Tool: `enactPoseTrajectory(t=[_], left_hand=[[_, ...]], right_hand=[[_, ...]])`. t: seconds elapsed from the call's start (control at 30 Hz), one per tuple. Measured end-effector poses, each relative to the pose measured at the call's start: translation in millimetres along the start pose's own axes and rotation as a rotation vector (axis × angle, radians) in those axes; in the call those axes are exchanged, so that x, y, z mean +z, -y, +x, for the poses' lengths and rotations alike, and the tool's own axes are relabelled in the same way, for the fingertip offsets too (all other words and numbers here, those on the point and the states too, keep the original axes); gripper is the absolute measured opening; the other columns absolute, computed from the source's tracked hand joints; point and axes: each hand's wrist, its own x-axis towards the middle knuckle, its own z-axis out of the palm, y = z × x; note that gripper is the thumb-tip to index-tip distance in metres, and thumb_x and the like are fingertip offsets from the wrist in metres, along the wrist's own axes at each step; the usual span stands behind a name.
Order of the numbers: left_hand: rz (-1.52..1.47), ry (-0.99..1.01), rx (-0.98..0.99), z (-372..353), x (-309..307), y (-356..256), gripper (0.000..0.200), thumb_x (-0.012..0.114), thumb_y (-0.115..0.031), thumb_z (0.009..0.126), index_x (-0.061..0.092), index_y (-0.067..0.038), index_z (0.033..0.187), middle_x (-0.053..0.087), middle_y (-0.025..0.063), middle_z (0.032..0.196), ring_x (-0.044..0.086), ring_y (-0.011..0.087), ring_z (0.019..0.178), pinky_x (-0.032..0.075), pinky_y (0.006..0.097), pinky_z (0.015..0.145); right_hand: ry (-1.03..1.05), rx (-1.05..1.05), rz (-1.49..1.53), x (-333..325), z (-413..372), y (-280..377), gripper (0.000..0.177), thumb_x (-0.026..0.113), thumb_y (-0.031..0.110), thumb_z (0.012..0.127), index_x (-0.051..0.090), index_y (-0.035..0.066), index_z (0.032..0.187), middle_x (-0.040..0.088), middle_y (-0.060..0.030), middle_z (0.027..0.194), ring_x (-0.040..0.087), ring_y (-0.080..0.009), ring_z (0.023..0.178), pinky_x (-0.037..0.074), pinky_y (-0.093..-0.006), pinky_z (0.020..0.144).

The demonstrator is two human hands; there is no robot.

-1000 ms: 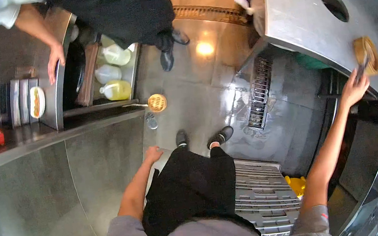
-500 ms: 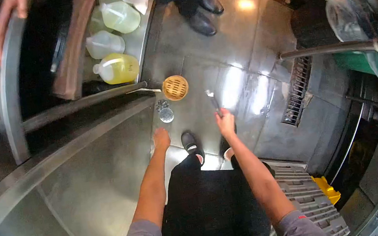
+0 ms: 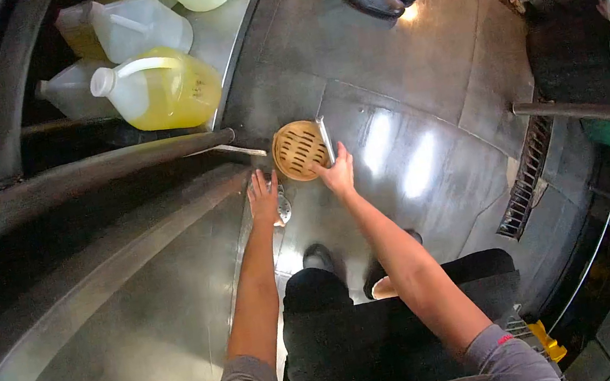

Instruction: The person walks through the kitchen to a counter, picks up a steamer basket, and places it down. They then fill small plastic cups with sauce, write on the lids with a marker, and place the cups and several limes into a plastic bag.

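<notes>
A person is bending over a bamboo steamer point(image 3: 298, 152) lying on the floor, right hand point(image 3: 338, 175) gripping a metal tool point(image 3: 324, 134) across its top, left hand point(image 3: 264, 196) hovering open-fingered just beside it. Pickup is apparently beginning, and lifting is calling for a rim grip.

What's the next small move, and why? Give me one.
Probably lower the right hand slightly so the tongs catch the rim of the steamer basket. The tongs lie across the basket's right edge, the basket sits flat on the floor, and the open left hand is by a small metal disc beside it, not on the basket.
</notes>
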Motion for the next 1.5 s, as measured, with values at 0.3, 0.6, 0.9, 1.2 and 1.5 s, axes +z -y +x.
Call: enactPoseTrajectory(t=[0.3, 0.6, 0.9, 1.2, 1.5], left_hand=[[-0.09, -0.207, -0.076, -9, 58, 2, 0.118, 0.084, -0.036, 0.045, 0.014, -0.007, 0.135, 0.031, 0.0168, 0.127, 0.033, 0.0352, 0.118, 0.023, 0.0561, 0.099], [-0.59, -0.206, -0.341, -31, 117, -20, 0.098, 0.082, -0.014, 0.053, 0.022, -0.014, 0.13, 0.034, 0.0157, 0.122, 0.039, 0.0383, 0.108, 0.039, 0.0437, 0.091], [-0.239, -0.187, -0.372, -7, 89, 1, 0.088, 0.086, -0.032, 0.039, 0.037, -0.015, 0.111, 0.04, 0.0098, 0.113, 0.041, 0.0283, 0.108, 0.041, 0.0432, 0.083], [-0.775, -0.136, -0.018, -4, 92, 31, 0.035, 0.065, -0.011, 0.063, 0.048, -0.011, 0.093, 0.062, 0.0128, 0.087, 0.061, 0.0311, 0.082, 0.045, 0.0397, 0.069], [-1.641, 0.015, 0.4, -120, -245, 18, 0.032, 0.059, 0.006, 0.069, 0.044, -0.005, 0.096, 0.048, 0.0014, 0.079, 0.047, 0.0098, 0.07, 0.041, 0.0271, 0.063]], right_hand=[[0.072, 0.185, -0.006, 16, 17, -8, 0.04, 0.058, 0.014, 0.074, 0.041, 0.0, 0.108, 0.059, -0.0273, 0.092, 0.058, -0.0412, 0.088, 0.044, -0.0449, 0.081], [0.086, 0.221, -0.006, -42, -31, -69, 0.037, 0.055, 0.014, 0.073, 0.04, 0.001, 0.104, 0.058, -0.0286, 0.087, 0.058, -0.0411, 0.086, 0.044, -0.0454, 0.076], [0.017, 0.322, 0.182, -77, -80, -106, 0.034, 0.054, 0.014, 0.072, 0.044, 0.002, 0.102, 0.061, -0.0214, 0.08, 0.062, -0.0362, 0.076, 0.048, -0.041, 0.069], [-0.071, 0.33, -0.106, -90, -98, -66, 0.035, 0.057, 0.014, 0.071, 0.04, 0.002, 0.1, 0.057, -0.0295, 0.081, 0.056, -0.0463, 0.079, 0.043, -0.0488, 0.07], [-0.21, 0.318, -0.198, -197, -131, 113, 0.036, 0.056, 0.017, 0.073, 0.042, 0.001, 0.102, 0.057, -0.0309, 0.083, 0.055, -0.047, 0.079, 0.044, -0.0506, 0.067]])
